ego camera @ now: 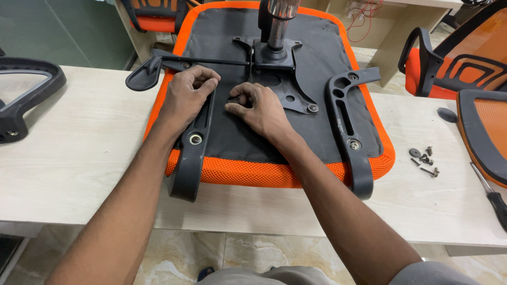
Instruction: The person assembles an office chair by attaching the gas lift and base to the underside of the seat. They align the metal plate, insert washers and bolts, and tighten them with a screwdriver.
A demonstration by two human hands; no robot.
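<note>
An orange mesh chair seat [274,171] lies upside down on the table, its black underside facing up. A black metal mechanism plate [288,84] with a chrome gas cylinder [277,21] is fixed at its middle. Black armrest brackets are bolted on the left [193,153] and right [348,121]. My left hand [185,95] rests on the upper end of the left bracket, fingers curled. My right hand [259,108] presses its fingertips at the lower left corner of the plate, pinching something small that I cannot make out.
Loose screws and washers [425,161] lie on the pale wooden table [79,158] at the right, beside a black-handled screwdriver [494,198] and an orange chair back [486,132]. A black armrest [24,95] lies at the left. Orange chairs stand behind.
</note>
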